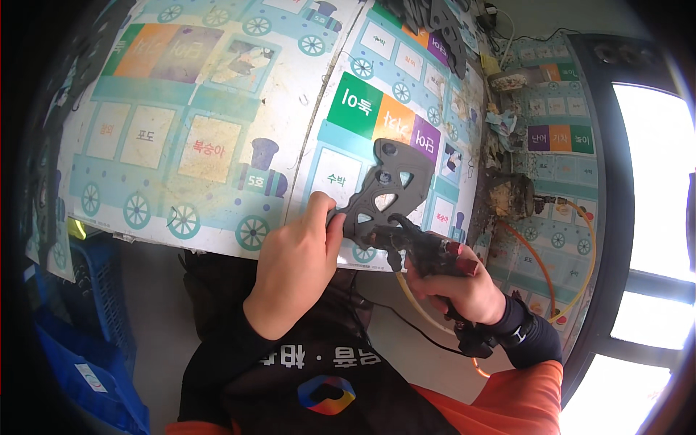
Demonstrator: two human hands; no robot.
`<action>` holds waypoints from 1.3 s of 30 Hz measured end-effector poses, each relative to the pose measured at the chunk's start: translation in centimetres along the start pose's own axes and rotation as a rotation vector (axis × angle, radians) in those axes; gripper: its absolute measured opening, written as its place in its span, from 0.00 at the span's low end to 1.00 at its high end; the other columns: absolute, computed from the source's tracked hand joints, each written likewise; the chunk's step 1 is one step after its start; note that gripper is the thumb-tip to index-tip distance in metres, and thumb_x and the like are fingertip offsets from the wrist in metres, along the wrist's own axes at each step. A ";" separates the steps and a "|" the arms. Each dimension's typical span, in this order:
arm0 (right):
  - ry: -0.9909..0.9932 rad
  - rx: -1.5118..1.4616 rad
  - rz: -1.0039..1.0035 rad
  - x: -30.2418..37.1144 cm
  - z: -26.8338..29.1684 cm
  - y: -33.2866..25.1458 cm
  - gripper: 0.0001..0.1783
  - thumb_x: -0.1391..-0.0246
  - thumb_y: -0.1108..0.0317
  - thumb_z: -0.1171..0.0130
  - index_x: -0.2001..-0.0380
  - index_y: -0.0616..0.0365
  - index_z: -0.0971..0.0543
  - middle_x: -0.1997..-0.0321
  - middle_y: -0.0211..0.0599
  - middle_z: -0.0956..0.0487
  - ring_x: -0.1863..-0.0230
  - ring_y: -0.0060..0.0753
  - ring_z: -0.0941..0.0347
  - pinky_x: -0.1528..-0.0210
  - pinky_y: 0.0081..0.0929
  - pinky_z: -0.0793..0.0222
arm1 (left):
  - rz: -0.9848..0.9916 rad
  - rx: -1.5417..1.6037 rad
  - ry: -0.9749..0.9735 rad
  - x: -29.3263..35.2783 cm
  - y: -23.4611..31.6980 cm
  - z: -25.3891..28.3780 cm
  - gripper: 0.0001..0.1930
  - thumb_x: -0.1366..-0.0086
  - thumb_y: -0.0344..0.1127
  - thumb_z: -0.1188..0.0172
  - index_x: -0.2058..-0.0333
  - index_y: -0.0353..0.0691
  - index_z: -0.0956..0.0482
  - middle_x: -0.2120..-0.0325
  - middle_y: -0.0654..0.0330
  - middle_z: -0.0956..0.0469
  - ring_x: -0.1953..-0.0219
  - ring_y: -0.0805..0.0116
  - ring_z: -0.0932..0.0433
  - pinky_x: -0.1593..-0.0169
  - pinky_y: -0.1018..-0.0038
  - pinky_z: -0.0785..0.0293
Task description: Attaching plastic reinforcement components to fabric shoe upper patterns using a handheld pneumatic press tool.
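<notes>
A dark grey flat part (397,185) with cut-out openings and a few round holes is held above the near edge of the table. My left hand (301,254) pinches its lower left end between thumb and fingers. My right hand (464,286) is wrapped round a black, stained spray gun (417,246) with red pieces at its rear. The gun's front end is right by the lower edge of the part; whether they touch I cannot tell.
Printed sheets with train pictures cover the table (167,239). More dark grey parts (435,29) lie at the far edge. Blue crates (80,362) stand low at the left. A yellow hose (591,239) and an orange hose (540,264) hang at the right, near a dirty fixture (511,196).
</notes>
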State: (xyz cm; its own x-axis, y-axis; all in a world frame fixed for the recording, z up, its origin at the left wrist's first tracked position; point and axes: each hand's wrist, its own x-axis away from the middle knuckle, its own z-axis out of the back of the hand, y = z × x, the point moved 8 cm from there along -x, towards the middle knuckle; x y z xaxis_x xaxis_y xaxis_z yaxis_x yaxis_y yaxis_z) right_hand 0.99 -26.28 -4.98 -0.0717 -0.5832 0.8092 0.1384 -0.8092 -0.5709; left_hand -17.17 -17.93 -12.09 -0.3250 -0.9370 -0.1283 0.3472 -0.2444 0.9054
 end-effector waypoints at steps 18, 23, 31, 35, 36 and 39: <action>-0.003 -0.002 -0.011 -0.1 -0.2 -0.1 0.15 0.46 0.79 0.38 0.54 0.58 0.23 0.69 0.26 0.22 0.79 0.12 0.34 0.79 0.15 0.43 | 0.022 0.015 0.006 0.0 -0.1 0.1 0.10 0.33 0.27 0.33 0.58 0.37 0.26 0.80 0.47 0.22 0.76 0.46 0.18 0.74 0.59 0.28; 0.028 -0.020 -0.003 -0.2 0.3 0.0 0.17 0.48 0.80 0.38 0.54 0.58 0.23 0.69 0.27 0.22 0.79 0.13 0.34 0.79 0.15 0.42 | 0.016 0.018 0.014 -0.1 -0.1 0.0 0.10 0.33 0.27 0.33 0.58 0.37 0.26 0.81 0.48 0.23 0.79 0.47 0.20 0.75 0.60 0.29; 0.048 -0.017 0.004 0.1 1.4 0.5 0.17 0.49 0.81 0.39 0.55 0.59 0.23 0.70 0.28 0.21 0.80 0.14 0.33 0.79 0.16 0.41 | 0.017 0.008 0.018 0.1 0.0 0.0 0.10 0.33 0.27 0.33 0.58 0.37 0.25 0.81 0.48 0.23 0.79 0.48 0.20 0.75 0.60 0.29; 0.075 -0.043 0.022 0.1 2.2 0.9 0.18 0.49 0.81 0.38 0.53 0.60 0.22 0.69 0.28 0.21 0.80 0.15 0.32 0.79 0.17 0.41 | 0.026 -0.002 0.018 0.1 -0.2 -0.2 0.10 0.33 0.28 0.32 0.58 0.37 0.25 0.80 0.48 0.23 0.79 0.48 0.20 0.74 0.60 0.28; 0.076 -0.043 0.022 0.2 2.3 0.9 0.18 0.49 0.81 0.38 0.53 0.60 0.22 0.69 0.28 0.21 0.80 0.15 0.32 0.79 0.17 0.41 | 0.025 -0.002 0.017 0.1 -0.2 -0.2 0.10 0.33 0.28 0.32 0.58 0.37 0.25 0.80 0.48 0.23 0.79 0.48 0.20 0.74 0.60 0.28; 0.105 -0.023 0.016 0.3 2.9 1.0 0.17 0.48 0.81 0.38 0.53 0.60 0.22 0.69 0.28 0.20 0.80 0.15 0.32 0.78 0.18 0.40 | 0.028 -0.010 0.012 0.0 -0.2 -0.2 0.10 0.33 0.28 0.32 0.58 0.37 0.25 0.80 0.48 0.22 0.79 0.48 0.20 0.74 0.61 0.28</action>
State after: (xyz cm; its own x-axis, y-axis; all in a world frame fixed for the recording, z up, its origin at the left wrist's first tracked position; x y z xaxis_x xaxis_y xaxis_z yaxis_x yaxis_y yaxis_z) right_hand 3.99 -27.05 -4.89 -0.1730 -0.5997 0.7813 0.1179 -0.8002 -0.5880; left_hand -17.06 -17.95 -12.33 -0.3047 -0.9463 -0.1079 0.3649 -0.2206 0.9045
